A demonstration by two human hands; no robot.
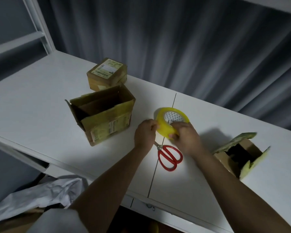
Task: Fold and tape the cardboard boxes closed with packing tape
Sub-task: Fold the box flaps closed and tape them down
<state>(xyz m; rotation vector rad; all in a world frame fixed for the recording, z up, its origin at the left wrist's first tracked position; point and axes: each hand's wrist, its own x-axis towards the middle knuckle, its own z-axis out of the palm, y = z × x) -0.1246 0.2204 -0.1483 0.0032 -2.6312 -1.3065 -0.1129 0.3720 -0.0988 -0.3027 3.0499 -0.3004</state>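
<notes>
Behind, white table (40, 91), grey curtain (175, 39).

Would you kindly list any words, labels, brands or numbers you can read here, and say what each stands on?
No text can be read.
Closed box: printed label on top, too blurred.
Open box: label on its front, too small and blurred.
Tape roll: its core shows a triangle pattern, no legible words.
Scissors: no marking visible.

Blades of the red-handled scissors (170, 157) vanish beneath the left hand (144, 133); printed labels on the sealed brown cardboard box (107, 74) are too small to read.
</notes>
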